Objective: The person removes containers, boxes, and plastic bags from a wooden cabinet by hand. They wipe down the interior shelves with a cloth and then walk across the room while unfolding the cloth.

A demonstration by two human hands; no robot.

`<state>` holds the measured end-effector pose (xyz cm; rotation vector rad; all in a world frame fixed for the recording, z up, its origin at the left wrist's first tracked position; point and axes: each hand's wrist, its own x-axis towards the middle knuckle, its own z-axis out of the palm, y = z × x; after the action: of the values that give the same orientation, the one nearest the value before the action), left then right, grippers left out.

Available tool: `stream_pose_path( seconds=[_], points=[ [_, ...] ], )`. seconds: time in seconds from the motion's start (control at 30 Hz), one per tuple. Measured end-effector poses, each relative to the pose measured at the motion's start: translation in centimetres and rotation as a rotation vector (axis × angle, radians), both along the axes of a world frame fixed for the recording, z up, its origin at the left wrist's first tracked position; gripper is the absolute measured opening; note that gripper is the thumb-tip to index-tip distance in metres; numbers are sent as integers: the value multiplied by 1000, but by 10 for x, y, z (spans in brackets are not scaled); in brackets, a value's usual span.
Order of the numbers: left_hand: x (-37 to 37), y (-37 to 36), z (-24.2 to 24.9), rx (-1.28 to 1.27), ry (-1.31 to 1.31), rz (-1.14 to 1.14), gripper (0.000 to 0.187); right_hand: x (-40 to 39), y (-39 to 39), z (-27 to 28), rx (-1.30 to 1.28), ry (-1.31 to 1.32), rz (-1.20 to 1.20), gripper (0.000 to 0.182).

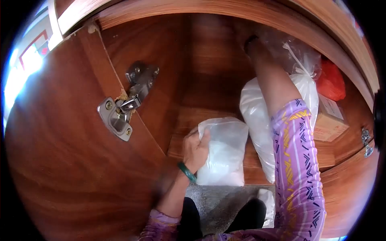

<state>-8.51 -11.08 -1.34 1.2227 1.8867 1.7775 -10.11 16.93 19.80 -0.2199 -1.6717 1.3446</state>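
My left hand (pixel 196 149), with a green bangle at its wrist, is closed on the left edge of a translucent plastic bag (pixel 223 152). White contents fill the lower part of this bag, which stands at the cabinet's front edge. My right hand (pixel 242 33) reaches deep into the upper back of the cabinet, past a black wristband. Shadow and blur hide its fingers, so I cannot make out what they touch. Under my right forearm is a large white plastic bag (pixel 257 116). Beside that wrist rises the clear, tied top of a bag (pixel 299 60).
A red plastic bag (pixel 331 80) rests on a cardboard box (pixel 329 120) at the right. The open wooden door (pixel 72 148) with its metal hinge (pixel 118 118) stands at the left. The cabinet's upper edge (pixel 209 7) runs above my right arm.
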Motion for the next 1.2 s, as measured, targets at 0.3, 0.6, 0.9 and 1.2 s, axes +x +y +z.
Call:
stream_pose_path(
  seconds=[0.3,0.6,0.9,1.2],
  points=[
    [55,-4,12,-21,34,-6,28,-27,-21,15,109,101,-113,24],
    [84,10,21,-61,56,2,36,-55,-30,10,235,50,-233,18],
    [53,31,17,-15,155,-13,38,-53,-37,-12,282,8,-294,13],
    [-61,124,-13,-170,117,60,45,22,-46,-80,458,48,-335,12]
  ],
)
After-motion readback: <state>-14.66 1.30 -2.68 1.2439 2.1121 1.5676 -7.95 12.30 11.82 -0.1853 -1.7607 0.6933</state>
